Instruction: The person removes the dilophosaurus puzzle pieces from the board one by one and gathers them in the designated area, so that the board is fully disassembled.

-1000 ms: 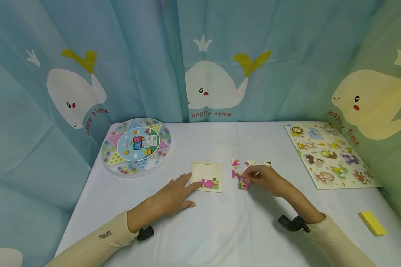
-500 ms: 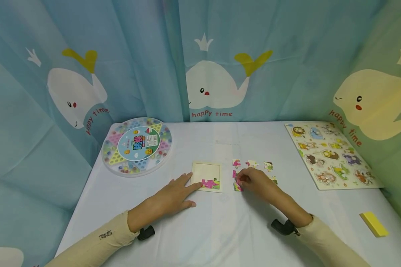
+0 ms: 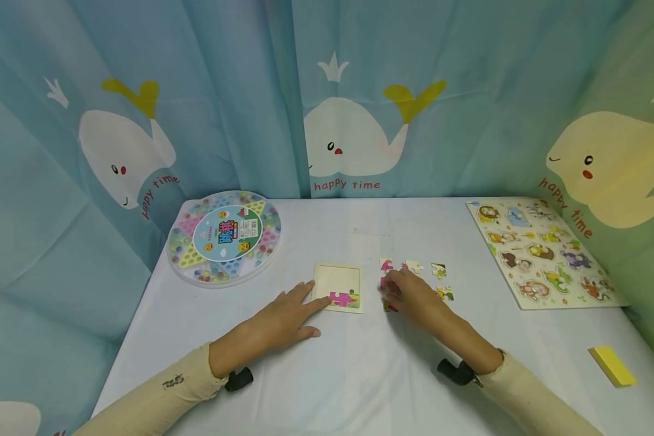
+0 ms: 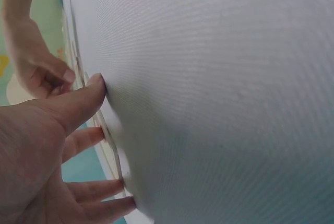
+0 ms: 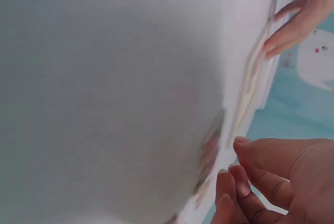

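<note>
My left hand [image 3: 283,315] lies flat with fingers spread at the left side of a small wooden puzzle tray [image 3: 327,275]. Its index fingertip touches the joined pink and green puzzle pieces [image 3: 340,299] in the tray's lower right corner. To the right of the tray, my right hand [image 3: 414,300] hovers low over loose puzzle pieces, fingers loosely bent. A pink piece [image 3: 383,283] shows at its index fingertip, and a green and pink piece [image 3: 389,307] lies by its thumb. In the right wrist view a gap separates thumb and fingertips [image 5: 237,174], with nothing visible between.
Further loose pieces lie beyond the right hand, including a pink one [image 3: 386,264] and a green one [image 3: 438,270]. A round marble board game [image 3: 226,239] sits back left. An animal puzzle board [image 3: 542,254] and a yellow block [image 3: 612,366] are at the right.
My right hand has shifted left, uncovering pieces on its right. The green and pink piece below it has slid left. My left hand stays at the tray.
</note>
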The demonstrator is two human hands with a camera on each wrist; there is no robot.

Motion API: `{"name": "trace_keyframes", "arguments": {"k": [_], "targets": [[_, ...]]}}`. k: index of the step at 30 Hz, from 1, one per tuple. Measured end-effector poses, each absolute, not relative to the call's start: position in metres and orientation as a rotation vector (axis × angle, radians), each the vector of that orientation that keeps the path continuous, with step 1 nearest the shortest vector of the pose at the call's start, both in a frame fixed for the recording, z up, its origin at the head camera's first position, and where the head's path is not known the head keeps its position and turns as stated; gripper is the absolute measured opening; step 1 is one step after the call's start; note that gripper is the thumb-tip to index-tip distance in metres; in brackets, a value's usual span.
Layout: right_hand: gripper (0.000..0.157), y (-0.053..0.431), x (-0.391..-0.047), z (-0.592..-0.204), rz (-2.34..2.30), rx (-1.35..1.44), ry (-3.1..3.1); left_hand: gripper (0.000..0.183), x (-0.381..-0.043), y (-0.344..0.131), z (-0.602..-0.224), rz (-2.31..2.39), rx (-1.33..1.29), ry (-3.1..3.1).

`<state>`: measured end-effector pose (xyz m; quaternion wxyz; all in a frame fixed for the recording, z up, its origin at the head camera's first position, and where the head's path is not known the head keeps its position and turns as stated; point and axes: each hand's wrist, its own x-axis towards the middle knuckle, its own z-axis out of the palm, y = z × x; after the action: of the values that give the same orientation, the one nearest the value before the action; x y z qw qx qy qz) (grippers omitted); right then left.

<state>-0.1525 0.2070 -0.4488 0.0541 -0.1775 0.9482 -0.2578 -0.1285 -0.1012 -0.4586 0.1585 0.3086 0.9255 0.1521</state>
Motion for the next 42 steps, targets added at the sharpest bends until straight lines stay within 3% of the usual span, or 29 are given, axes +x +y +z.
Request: {"name": "trace_keyframes", "arguments": {"k": [9, 18, 24, 34, 42], "targets": [[0.02, 0.167, -0.162, -0.448, -0.946, -0.605, 2.716, 0.066, -0.129, -0.101, -0.457, 0.421, 0.899, 2.652], [0.026, 0.138, -0.157, -0.455, -0.763, -0.654, 2.744, 0.066, -0.13, -0.1, -0.457, 0.398, 0.92, 2.661], [0.023, 0.133, -0.156, -0.454, -0.733, -0.648, 2.763, 0.067, -0.13, -0.101, -0.457, 0.414, 0.912, 2.66], [0.028, 0.132, -0.158, -0.454, -0.801, -0.634, 2.734, 0.087, -0.13, -0.101, -0.458, 0.395, 0.85, 2.658], [0.017, 0.141, -0.159, -0.451, -0.983, -0.701, 2.693, 0.087, -0.129, -0.101, -0.459, 0.364, 0.833, 2.66]]}}
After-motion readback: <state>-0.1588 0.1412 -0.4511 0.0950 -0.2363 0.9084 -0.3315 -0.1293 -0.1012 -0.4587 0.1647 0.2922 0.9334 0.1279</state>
